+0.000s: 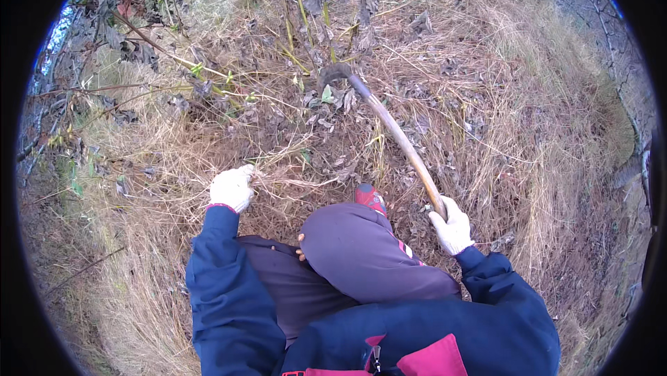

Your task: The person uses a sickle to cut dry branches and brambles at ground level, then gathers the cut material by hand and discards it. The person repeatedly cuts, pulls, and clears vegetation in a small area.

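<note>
My right hand (452, 225), in a white knit glove, is closed round the lower end of a sickle's long, curved wooden handle (398, 136). The dark curved metal blade (336, 70) lies at the far end, by the base of several plant stems. On the left, my left hand (232, 188), in a matching glove, grips a bunch of dry grass (279, 175) whose stalks stick out to the right. Its fingertips are turned away from view.
Upright yellow-green stems (299, 6) with withered leaves rise ahead. Leafy branches (172, 55) reach in from the upper left. Dry grass (547, 115) covers the ground on the right. My red patterned shoe (371, 199) stands below the handle, before my bent knee.
</note>
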Action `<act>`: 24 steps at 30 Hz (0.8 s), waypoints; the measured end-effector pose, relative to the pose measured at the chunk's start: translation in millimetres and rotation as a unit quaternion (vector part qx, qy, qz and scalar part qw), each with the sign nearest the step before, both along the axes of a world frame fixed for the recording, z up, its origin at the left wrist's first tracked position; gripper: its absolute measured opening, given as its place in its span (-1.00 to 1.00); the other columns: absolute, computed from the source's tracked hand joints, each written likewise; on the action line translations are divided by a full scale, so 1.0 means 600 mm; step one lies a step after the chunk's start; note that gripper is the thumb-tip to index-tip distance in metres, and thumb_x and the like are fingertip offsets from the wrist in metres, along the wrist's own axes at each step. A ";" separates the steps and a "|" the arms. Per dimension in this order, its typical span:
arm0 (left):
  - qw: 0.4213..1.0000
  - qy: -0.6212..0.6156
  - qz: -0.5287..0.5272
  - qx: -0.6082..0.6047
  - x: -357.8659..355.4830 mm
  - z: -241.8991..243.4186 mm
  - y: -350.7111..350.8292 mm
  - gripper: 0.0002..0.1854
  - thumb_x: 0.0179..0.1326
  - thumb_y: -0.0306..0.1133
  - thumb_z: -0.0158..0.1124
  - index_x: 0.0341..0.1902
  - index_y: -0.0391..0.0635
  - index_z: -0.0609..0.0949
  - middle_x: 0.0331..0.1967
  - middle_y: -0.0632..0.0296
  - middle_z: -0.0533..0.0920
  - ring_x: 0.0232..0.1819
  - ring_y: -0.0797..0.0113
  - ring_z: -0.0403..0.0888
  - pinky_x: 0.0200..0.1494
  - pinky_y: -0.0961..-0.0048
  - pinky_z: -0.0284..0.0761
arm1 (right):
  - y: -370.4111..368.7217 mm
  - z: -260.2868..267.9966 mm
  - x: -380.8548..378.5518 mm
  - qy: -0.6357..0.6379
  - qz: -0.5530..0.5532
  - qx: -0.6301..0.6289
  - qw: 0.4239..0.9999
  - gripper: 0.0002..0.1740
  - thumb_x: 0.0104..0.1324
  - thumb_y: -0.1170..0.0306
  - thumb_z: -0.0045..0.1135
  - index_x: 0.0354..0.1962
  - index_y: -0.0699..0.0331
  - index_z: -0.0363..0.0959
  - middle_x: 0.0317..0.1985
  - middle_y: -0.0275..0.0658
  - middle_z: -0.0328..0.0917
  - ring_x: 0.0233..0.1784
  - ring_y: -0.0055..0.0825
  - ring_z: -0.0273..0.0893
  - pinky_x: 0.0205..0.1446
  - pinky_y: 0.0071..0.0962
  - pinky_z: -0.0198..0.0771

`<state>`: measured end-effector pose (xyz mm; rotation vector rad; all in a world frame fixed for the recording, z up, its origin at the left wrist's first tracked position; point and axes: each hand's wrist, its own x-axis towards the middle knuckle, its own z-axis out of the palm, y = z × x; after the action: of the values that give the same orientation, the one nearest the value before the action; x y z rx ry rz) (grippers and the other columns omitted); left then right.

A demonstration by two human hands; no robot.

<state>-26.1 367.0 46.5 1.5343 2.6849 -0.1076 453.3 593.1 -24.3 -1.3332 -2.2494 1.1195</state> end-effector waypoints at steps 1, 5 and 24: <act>1.000 -0.003 0.000 -0.005 0.003 0.001 0.004 -0.61 0.05 -0.30 0.29 0.02 0.14 0.69 -0.24 0.05 0.74 -0.16 -0.04 0.72 -0.05 0.08 0.63 | -0.002 0.004 -0.010 0.074 0.011 -0.147 0.986 -0.56 0.34 0.26 0.30 0.11 0.20 0.46 -0.36 -0.15 0.62 -0.43 -0.30 0.62 -0.31 -0.28 0.55; 1.000 -0.012 -0.003 -0.003 0.010 0.005 0.022 -0.53 0.02 -0.30 0.34 0.10 0.11 0.67 -0.21 0.06 0.75 -0.13 -0.03 0.72 -0.03 0.07 0.63 | -0.021 -0.014 -0.016 0.060 -0.044 -0.477 0.876 -0.70 0.36 0.28 0.29 -0.07 0.25 0.45 -0.49 -0.36 0.49 -0.53 -0.58 0.51 -0.48 -0.51 0.41; 0.998 -0.065 0.016 0.002 0.007 0.014 0.012 -0.53 0.08 -0.29 0.25 0.14 0.06 0.65 -0.06 0.05 0.73 -0.02 -0.02 0.69 0.09 0.09 0.59 | 0.021 0.115 -0.002 0.342 -0.374 -0.101 0.856 -0.78 0.53 0.19 0.00 -0.09 0.14 0.33 -0.65 -0.46 0.26 -0.81 -0.67 0.11 -0.82 -0.55 0.07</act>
<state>-21.6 374.3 55.0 1.4452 2.6081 -0.0006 452.4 605.4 44.5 -1.3855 -0.9852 1.2492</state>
